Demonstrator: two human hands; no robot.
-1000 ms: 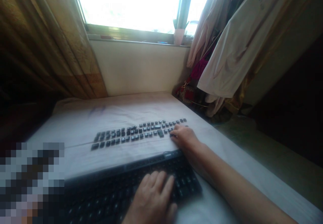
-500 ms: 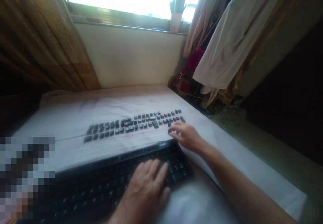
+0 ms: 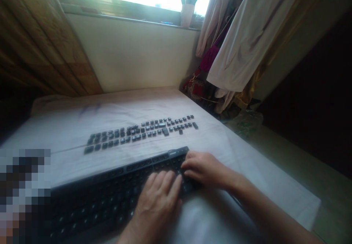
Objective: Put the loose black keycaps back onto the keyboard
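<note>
A black keyboard (image 3: 110, 185) lies slantwise across the near part of the white-covered surface. My left hand (image 3: 158, 200) rests flat over its right half, fingers stretched out and slightly apart. At the keyboard's right end is my right hand (image 3: 202, 167), its fingers bent and pinched together over the keys. Whatever may be between those fingertips is hidden. Loose black keycaps (image 3: 134, 138) lie in several rows beyond the keyboard. A single keycap (image 3: 180, 132) sits a little nearer than the others, at the right.
The white cloth (image 3: 233, 170) covers a wide flat surface whose right edge drops toward the floor. Behind it stand a wall (image 3: 132, 53) and a window with a potted plant (image 3: 187, 14). Curtains (image 3: 55, 35) hang left; clothes (image 3: 242, 42) hang at the right.
My right hand has drawn back from the loose keycaps to the right end of the keyboard. My left hand stays on the keys. The view has shifted slightly.
</note>
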